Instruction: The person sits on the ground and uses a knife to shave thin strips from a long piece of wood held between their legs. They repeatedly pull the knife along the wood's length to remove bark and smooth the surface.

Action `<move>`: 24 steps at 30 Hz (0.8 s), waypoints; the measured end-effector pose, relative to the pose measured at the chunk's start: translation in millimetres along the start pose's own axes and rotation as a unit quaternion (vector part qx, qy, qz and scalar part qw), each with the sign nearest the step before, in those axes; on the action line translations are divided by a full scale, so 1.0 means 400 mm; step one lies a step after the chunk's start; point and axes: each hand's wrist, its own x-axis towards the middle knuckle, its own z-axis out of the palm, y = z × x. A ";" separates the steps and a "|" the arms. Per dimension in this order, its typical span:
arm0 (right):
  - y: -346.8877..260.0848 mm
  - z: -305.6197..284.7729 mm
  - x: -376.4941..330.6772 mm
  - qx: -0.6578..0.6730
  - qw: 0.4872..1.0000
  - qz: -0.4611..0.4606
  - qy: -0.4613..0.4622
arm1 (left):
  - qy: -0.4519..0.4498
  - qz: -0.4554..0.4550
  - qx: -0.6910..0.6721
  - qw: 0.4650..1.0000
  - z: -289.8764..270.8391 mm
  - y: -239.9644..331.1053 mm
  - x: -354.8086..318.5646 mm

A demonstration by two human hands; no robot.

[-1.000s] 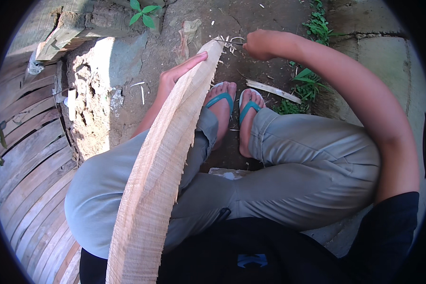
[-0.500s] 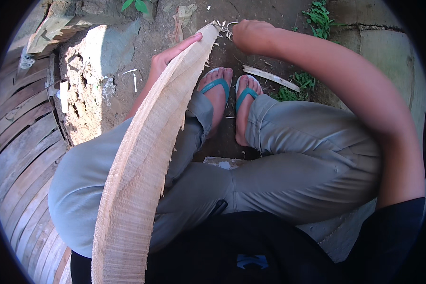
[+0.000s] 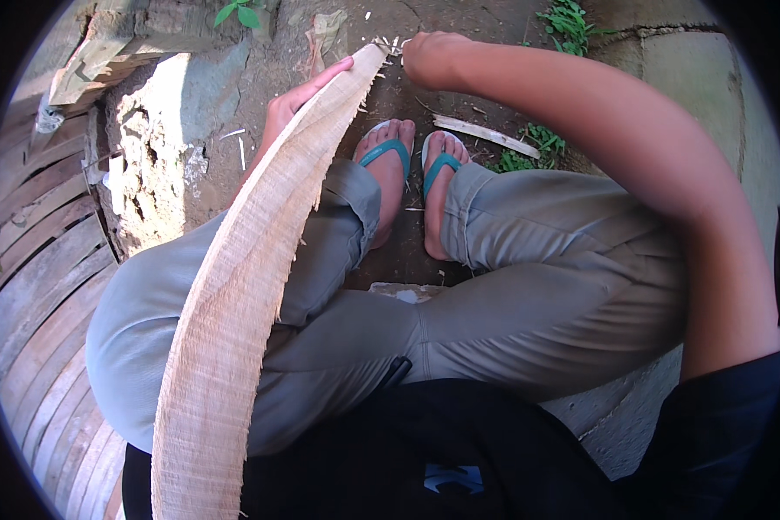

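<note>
Left-hand grip clamped a long, pale, curved wooden board, left of centre; right-hand grip clenched a thin, dark, mostly hidden blade. Pale shavings suggested trimming begun up top; the splintered right edge seemed unsmoothed.

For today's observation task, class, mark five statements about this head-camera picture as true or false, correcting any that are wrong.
1. The left hand touches the long pale wood piece near its far end. True.
2. The sandal straps are red. False: they are teal.
3. The right hand is to the right of the wood's far tip. True.
4. The wood piece's right edge is smooth all along. False: it is ragged, with splinters sticking out.
5. The loose wood strip lies to the left of the right foot. False: it lies beyond that foot's toes, reaching off to the right.
</note>
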 end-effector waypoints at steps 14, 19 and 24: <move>0.029 0.078 0.058 0.027 0.997 0.054 0.056 | 0.005 -0.042 -0.037 0.998 0.021 -0.014 0.025; 0.035 -0.010 0.068 -0.069 0.996 -0.044 -0.040 | 0.023 0.046 0.006 0.999 0.012 -0.002 -0.007; 0.178 0.012 0.108 0.230 0.955 0.088 -0.164 | -0.006 0.141 0.073 0.987 0.034 0.033 0.019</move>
